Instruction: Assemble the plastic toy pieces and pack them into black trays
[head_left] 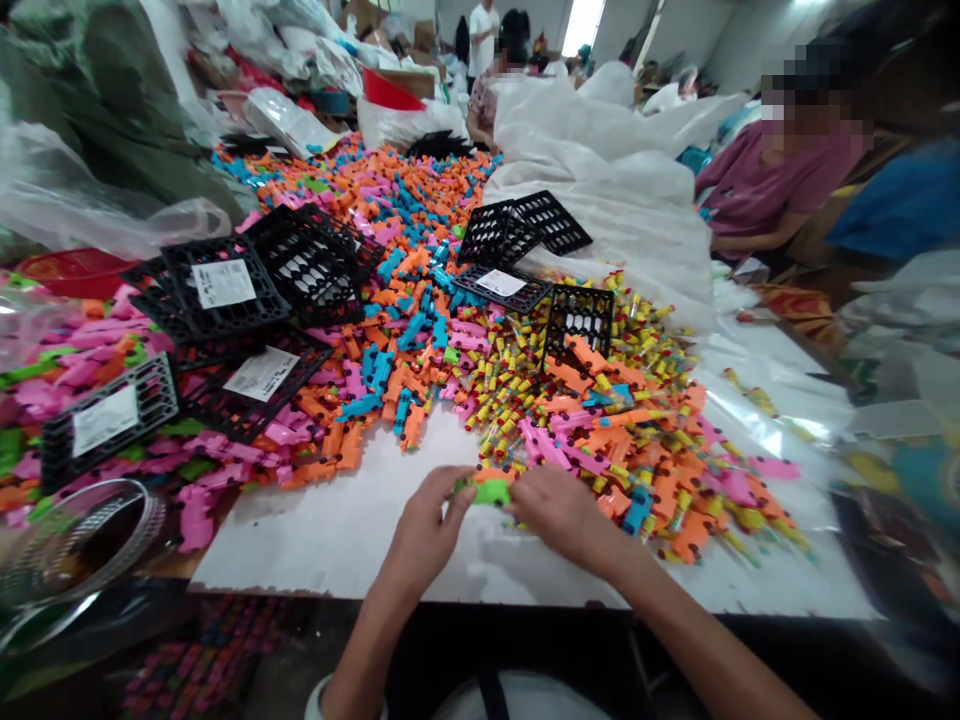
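Near the front edge of the white table (315,545), my left hand (435,510) pinches a small green toy car (491,492) between thumb and fingers. My right hand (551,505) is closed at the car's right end, its fingertips partly hidden. An orange piece lies just behind the green car, between both hands. Behind my hands spreads a heap of orange, blue and pink toy cars (409,330). To the right, yellow tubes with red ends (502,385) mix with more orange and pink cars (667,480).
Black plastic grids with white labels (262,375) lie on the heap at left; more grids (581,320) lie at centre right. A clear round container (82,535) stands at the left edge. A person in a purple top (772,185) sits at right, beyond clear plastic sheeting (600,200).
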